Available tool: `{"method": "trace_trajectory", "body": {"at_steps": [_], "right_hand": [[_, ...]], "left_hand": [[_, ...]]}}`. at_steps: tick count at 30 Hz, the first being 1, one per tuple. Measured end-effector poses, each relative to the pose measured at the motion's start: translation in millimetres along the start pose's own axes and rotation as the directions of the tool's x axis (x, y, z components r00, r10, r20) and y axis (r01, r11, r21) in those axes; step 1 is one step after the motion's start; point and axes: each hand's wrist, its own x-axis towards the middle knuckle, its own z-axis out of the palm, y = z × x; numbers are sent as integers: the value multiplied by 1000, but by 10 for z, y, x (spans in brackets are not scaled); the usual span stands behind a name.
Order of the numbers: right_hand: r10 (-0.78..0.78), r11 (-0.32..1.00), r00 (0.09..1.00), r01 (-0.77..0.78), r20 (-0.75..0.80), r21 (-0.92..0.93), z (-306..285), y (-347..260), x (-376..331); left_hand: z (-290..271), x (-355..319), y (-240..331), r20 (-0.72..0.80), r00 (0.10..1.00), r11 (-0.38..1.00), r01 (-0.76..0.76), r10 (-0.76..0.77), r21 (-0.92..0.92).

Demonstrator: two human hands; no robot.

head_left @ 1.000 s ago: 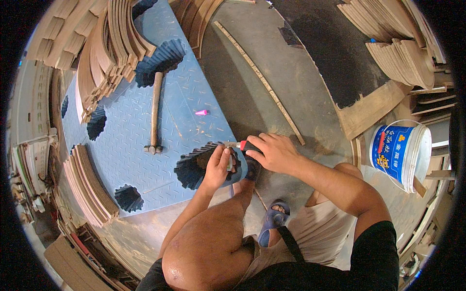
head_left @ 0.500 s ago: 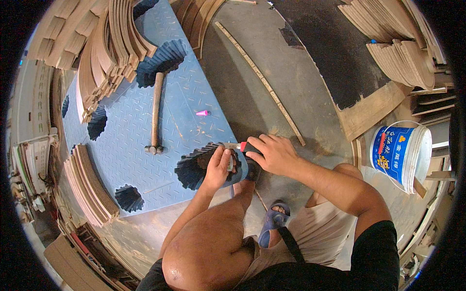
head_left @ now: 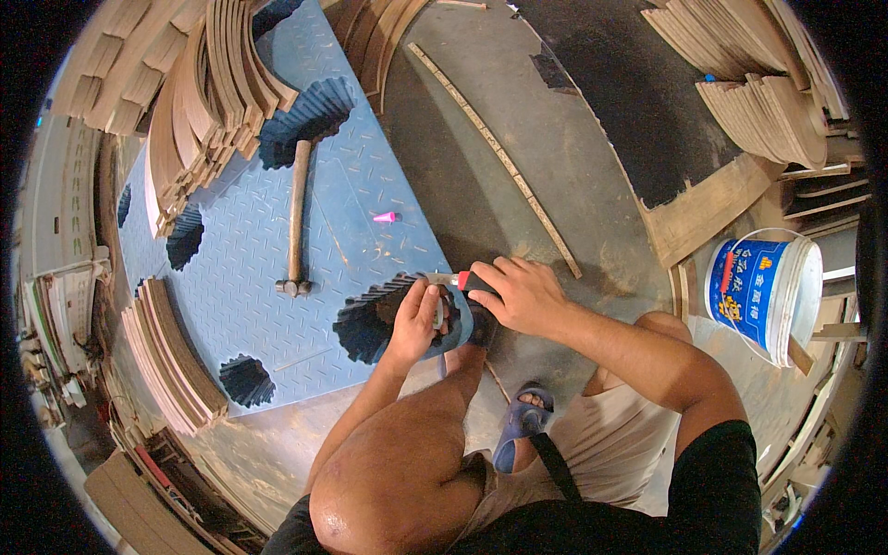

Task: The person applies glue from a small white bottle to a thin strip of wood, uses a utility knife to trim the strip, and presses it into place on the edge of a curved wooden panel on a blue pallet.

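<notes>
Grey piece (head_left: 438,318) — left hand (head_left: 416,322) is pinching it over fluted hole (head_left: 364,324); right hand (head_left: 518,290) is gripping red-and-black tool (head_left: 465,279) — steadiness helping.

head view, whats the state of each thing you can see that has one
left hand, closed around a silvery piece, mostly hidden
right hand, closed on the red-and-black handle
hammer, lying on the blue surface
pink cone, on its side
bucket, wire handle down over its side
long strip, lying on the floor
curved wood pieces, stacked
</notes>
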Motion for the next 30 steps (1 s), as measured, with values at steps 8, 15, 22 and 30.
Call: {"method": "trace_trajectory", "body": {"at_steps": [8, 15, 22, 30], "right_hand": [[12, 1000, 999, -13, -33, -9, -9, -51, -10], [43, 999, 998, -44, -45, -21, 26, -96, -18], [159, 987, 987, -159, -6, 18, 69, -200, -52], [221, 974, 975, -222, 10, 40, 35, -303, -30]], "left_hand": [[-19, -11, -4, 14, 1000, 1000, 9, -9, 4], [-17, -17, 44, -3, 1000, 998, 15, -15, 61], [-13, -57, 93, -36, 990, 991, 135, -135, -11], [61, -116, 259, -26, 992, 988, 124, -126, -95]]}}
